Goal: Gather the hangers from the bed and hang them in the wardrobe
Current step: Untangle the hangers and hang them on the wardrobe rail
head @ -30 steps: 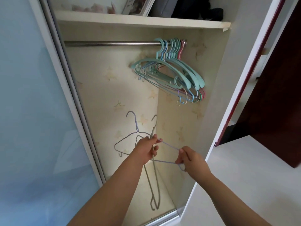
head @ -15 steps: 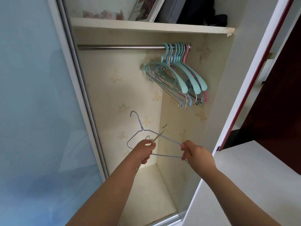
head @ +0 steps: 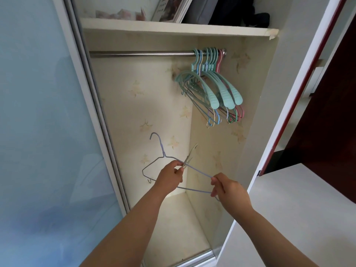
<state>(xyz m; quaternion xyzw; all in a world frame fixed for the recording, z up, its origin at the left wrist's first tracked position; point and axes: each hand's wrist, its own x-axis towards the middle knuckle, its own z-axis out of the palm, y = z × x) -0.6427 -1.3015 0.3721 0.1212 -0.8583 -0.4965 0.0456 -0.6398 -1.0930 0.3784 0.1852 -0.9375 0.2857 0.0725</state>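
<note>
Beige hanger [head: 189, 154] blurred – its lower part behind left hand [head: 169, 178]

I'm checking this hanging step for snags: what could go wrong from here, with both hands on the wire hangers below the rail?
1. The left hand holds a purple wire hanger and a pale one crossing it; they may tangle when separated.
2. The right hand pinches only the purple hanger's thin corner, so that grip could slip.
3. The hung hangers crowd the rail's right end; a new hook might snag them.
</note>
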